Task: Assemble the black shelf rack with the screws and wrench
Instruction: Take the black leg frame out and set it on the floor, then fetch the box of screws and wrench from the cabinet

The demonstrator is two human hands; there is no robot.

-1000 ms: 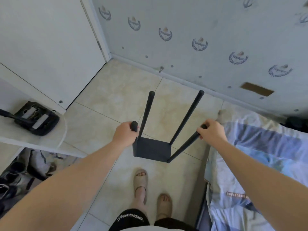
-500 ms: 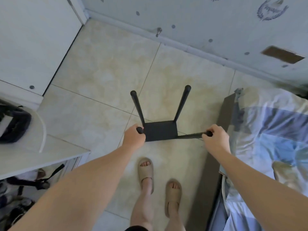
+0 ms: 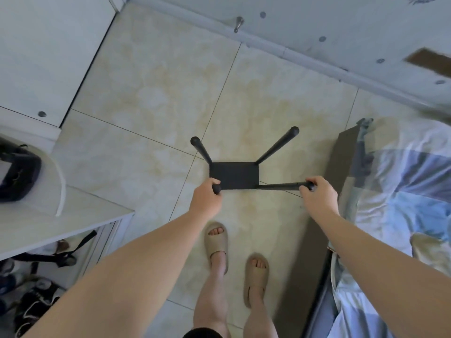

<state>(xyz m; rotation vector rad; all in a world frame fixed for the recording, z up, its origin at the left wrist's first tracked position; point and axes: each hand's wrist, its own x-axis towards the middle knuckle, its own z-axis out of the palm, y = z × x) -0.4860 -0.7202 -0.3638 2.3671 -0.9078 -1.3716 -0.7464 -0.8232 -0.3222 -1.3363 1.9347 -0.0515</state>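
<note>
Black shelf rack (image 3: 234, 175): flat panel, four posts splaying up; left hand (image 3: 205, 202) and right hand (image 3: 318, 195) each grip a near post.

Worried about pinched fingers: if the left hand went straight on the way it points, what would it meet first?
Probably the rack's black panel, just beyond the post end that the left hand grips; depth is unclear.

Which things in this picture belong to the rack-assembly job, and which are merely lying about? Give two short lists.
Job in hand:
black shelf rack with flat panel and four round poles; left hand and right hand, each gripping a pole end.

Lying about:
pale blue bedsheet; white wooden table; silver wall hook.
</note>
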